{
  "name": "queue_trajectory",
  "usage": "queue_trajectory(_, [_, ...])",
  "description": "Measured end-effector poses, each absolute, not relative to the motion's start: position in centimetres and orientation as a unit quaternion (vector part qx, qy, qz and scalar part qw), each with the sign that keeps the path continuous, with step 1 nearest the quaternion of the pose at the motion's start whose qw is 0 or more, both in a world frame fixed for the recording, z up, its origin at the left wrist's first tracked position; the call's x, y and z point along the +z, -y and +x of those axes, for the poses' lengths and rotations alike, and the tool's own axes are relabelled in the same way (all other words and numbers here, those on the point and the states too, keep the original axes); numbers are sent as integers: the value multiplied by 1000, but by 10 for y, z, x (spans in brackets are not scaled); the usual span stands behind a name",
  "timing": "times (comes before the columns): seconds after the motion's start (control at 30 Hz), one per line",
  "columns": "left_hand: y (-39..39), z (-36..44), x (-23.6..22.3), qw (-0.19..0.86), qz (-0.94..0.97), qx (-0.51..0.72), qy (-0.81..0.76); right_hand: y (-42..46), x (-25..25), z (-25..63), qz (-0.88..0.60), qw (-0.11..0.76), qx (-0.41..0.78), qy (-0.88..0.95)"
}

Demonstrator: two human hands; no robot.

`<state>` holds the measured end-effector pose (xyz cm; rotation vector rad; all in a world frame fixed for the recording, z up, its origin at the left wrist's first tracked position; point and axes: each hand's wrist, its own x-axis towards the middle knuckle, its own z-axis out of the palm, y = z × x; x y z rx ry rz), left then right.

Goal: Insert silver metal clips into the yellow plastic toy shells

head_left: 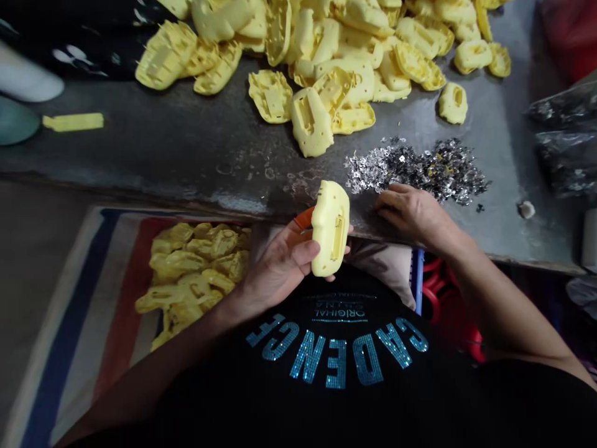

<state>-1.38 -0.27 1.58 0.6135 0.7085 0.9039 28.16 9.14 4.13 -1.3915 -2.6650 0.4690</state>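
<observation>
My left hand (284, 258) grips a pale yellow plastic shell (328, 230), thumb on its near side and fingers behind it. The shell is held upright above the table's front edge, and a long recessed slot shows on its face. Something orange is wrapped around one finger of that hand. My right hand (413, 214) rests low at the near edge of a pile of small shiny metal clips (415, 168). Its fingers are curled together with the tips turned down, and whatever lies between them is hidden.
A large heap of yellow shells (345, 46) covers the back of the grey table (186, 143). More shells (200, 261) lie in a striped sack (79, 311) below at left. Clear bags of metal pieces (569, 137) stand at right; a small whitish lump (527, 210) lies nearby.
</observation>
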Motion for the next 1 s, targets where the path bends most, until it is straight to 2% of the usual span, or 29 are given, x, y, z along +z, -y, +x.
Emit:
queue_trajectory(0.23, [1,-12,22,815,282,398,-311,-91,51,296,-422,16,213,881])
queue_trajectory(0.47, [-1,-6,17,848,256,358,-295,-50,49,322,-443,74,237,861])
queue_trajectory(0.67, [-4,0,17,850,252,341,-314,-51,43,317,-448,116,248,851])
queue_trajectory(1.0, [1,-4,16,861,246,333,-295,-40,43,319,-451,74,243,856])
